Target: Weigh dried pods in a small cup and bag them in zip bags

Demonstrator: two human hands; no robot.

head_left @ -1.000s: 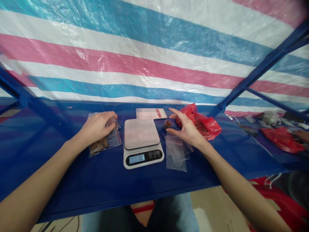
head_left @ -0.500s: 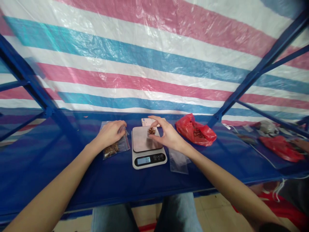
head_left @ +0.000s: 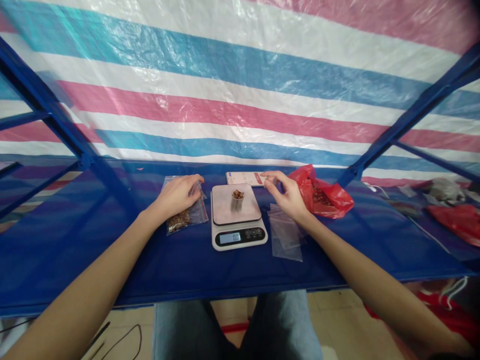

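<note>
While resting the left hand [head_left: 176, 197] over a clear plastic zip bag of brown pieces [head_left: 180, 220], holds the right hand [head_left: 290, 200] loosely spread, gripping nothing.
Cannot tell whether pinching plastic at the left thumb. Near the right fingertips, shows a flat white rectangle with a red patch [head_left: 243, 178]; beside them, a crinkled red plastic bag [head_left: 340, 200]. Between both hands, shows a small round translucent cup of brown pieces [head_left: 237, 200], upright on the square-topped white scale [head_left: 236, 219]. Seems placed already, yet reads 0.0, so apparently lacks a weight. Leaves thin flat clear bags [head_left: 282, 240] seemingly unfilled.
</note>
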